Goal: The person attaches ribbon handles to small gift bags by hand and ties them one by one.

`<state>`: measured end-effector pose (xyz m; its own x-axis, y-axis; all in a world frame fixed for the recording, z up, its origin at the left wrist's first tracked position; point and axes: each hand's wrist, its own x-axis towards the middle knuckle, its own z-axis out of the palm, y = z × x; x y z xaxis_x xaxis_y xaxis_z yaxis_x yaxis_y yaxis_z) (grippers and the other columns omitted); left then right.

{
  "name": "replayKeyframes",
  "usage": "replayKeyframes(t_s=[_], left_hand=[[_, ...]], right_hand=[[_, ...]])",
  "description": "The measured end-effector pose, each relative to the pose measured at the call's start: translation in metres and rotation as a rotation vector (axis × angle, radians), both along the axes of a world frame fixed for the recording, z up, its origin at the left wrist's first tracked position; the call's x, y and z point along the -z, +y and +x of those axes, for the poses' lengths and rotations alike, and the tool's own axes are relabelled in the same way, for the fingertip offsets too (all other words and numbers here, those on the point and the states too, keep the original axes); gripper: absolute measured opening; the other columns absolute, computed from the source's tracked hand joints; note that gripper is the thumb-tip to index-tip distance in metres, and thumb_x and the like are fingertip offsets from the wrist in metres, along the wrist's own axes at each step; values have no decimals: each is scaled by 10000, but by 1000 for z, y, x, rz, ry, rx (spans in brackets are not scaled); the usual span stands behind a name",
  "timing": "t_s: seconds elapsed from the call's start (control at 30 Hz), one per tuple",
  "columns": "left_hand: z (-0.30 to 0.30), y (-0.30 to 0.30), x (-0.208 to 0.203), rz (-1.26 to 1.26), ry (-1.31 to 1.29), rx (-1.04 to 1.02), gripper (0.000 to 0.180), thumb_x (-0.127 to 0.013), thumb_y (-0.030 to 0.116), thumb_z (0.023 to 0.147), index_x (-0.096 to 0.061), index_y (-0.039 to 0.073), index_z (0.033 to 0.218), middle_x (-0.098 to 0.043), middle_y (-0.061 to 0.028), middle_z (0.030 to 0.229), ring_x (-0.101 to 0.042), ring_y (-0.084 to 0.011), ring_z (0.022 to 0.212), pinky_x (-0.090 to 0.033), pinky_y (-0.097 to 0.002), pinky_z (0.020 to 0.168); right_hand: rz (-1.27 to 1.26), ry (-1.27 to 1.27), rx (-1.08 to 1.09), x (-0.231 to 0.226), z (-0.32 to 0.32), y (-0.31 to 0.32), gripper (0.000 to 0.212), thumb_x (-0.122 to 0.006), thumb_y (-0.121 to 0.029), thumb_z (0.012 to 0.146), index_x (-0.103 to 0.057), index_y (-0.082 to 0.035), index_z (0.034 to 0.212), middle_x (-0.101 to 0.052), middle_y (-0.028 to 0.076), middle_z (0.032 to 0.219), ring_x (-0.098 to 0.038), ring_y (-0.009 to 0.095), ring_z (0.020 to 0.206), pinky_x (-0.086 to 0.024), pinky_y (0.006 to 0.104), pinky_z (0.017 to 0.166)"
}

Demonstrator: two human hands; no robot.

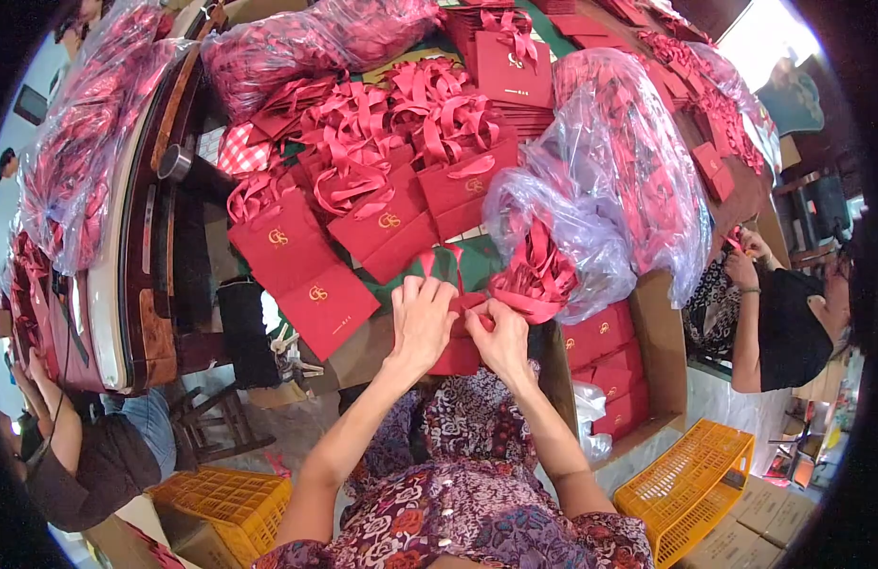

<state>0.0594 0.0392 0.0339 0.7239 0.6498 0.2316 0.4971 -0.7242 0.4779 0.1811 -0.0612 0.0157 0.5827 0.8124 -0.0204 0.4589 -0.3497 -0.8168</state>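
Observation:
My left hand and my right hand are close together at the table's near edge, on either side of a small red paper bag. The fingers of both hands are closed on its upper part; the exact grip is partly hidden. A strip of pink-red ribbon rises just beyond my left fingers. Right beside my right hand lies a bundle of loose red ribbons, spilling from a clear plastic bag. Finished-looking red bags with gold print lie to the left of my left hand.
Piles of ribbon-handled red bags cover the table ahead. A carton of red bags stands at the right, near a yellow crate. Another yellow crate is at the lower left. Other people sit at both sides.

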Motion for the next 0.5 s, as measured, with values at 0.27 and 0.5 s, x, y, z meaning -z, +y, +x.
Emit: replayKeyframes(t_s=[0.27,0.5], left_hand=[[-4,-3,9,-140,-21,-25,254,-703,69,797,-582,100,1018,-658,-51,908,-569,-268,907,-348,-430,884],[-5,-8,6,-210,-78,-45,176,-655,53,813,-637,106,980,-678,-47,868,-583,-261,892,-352,-415,874]], right_hand=[[8,12,50,0,-3,4,201,-706,-209,830,-661,-13,816,-666,174,744,-670,337,702,-509,426,646],[58,-201,-31,-1,-9,7,139,-714,-162,834,-638,-51,866,-648,138,819,-653,343,701,-512,440,616]])
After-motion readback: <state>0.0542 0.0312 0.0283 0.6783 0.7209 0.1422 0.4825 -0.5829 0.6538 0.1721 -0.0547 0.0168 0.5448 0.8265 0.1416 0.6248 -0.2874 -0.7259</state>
